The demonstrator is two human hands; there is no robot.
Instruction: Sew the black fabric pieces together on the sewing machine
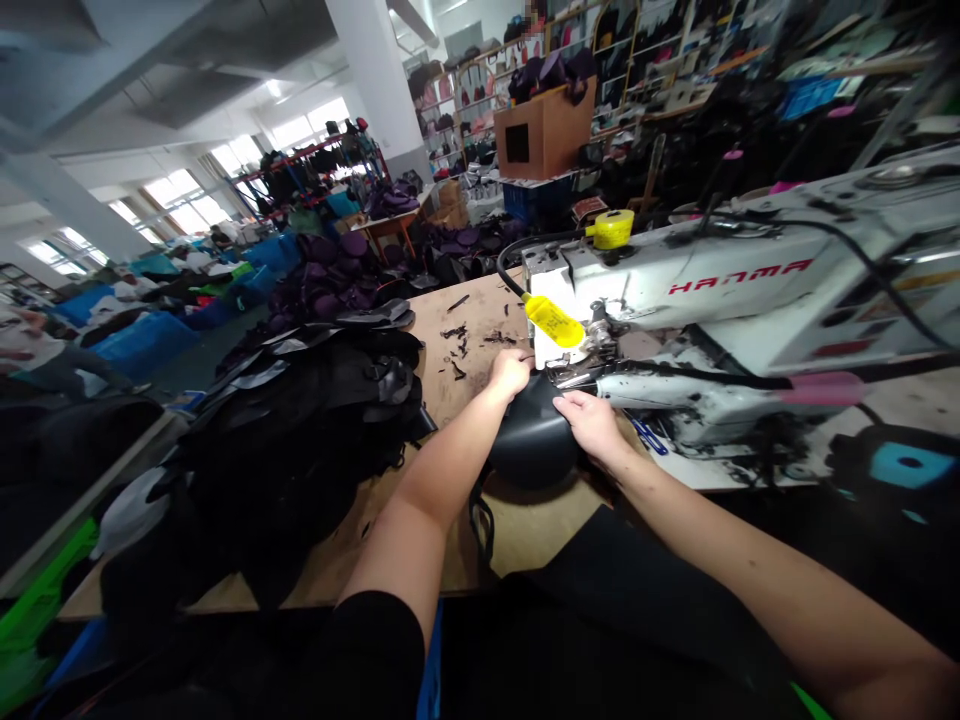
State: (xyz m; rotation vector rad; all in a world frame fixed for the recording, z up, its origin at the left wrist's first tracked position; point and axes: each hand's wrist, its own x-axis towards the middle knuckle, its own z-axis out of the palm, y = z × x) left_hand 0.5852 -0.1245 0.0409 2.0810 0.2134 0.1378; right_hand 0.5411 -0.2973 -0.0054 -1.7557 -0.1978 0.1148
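A smooth black rounded piece of material, looking like a bag panel, lies under the needle end of a white sewing machine. At its far left edge, close to the needle area, my left hand is closed on the piece. My right hand pinches the near right edge between thumb and fingers, just below the machine's narrow arm. A yellow lamp is fixed on the machine head above both hands. The stitching point itself is hidden behind the fingers and machine parts.
Left on the wooden table rises a large heap of black pieces. Dark scraps lie beyond my left hand. Blue-handled scissors rest under the machine arm. A cardboard box stands farther back.
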